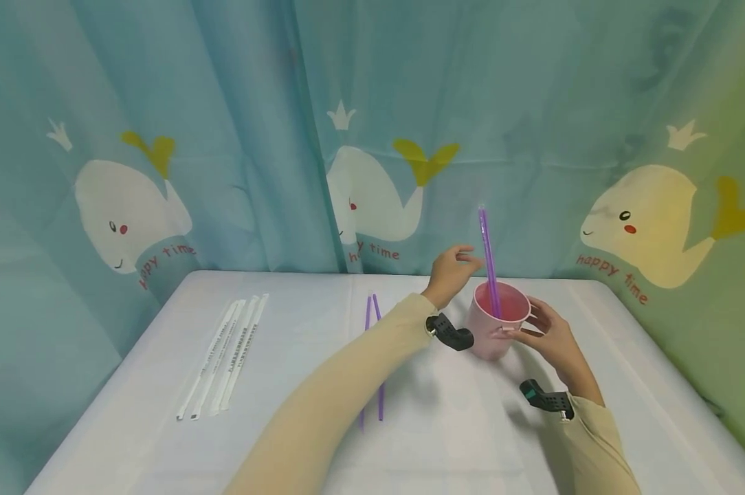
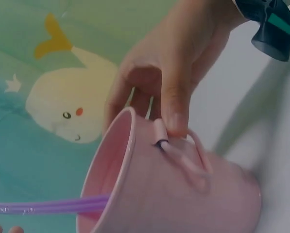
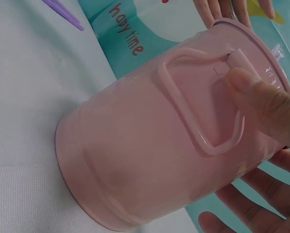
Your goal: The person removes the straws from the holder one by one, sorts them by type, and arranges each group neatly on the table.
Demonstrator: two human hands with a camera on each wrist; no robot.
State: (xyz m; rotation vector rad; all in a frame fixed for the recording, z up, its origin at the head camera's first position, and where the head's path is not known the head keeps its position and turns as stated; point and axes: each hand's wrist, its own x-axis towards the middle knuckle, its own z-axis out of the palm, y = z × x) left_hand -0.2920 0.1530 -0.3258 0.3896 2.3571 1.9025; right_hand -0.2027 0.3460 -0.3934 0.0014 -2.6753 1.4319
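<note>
A pink bucket (image 1: 488,338) with a small wire handle (image 3: 193,121) stands on the white table, tilted slightly. My right hand (image 1: 554,342) holds it near the rim, thumb pressed on the handle's mount and fingers spread round the far side. Purple straws (image 1: 489,258) rise out of the bucket, leaning against its inside; their lower ends are hidden. Just left of those straws is my left hand (image 1: 451,275), fingers loosely extended and holding nothing. In the left wrist view only its fingertips (image 2: 8,229) show, below the straws.
Two more purple straws (image 1: 381,404) lie on the table, partly covered by my left forearm (image 1: 341,385). Farther left, several white wrapped straws (image 1: 214,361) with printed text lie side by side. A blue-green curtain (image 1: 255,137) with whales hangs behind the table (image 1: 131,440).
</note>
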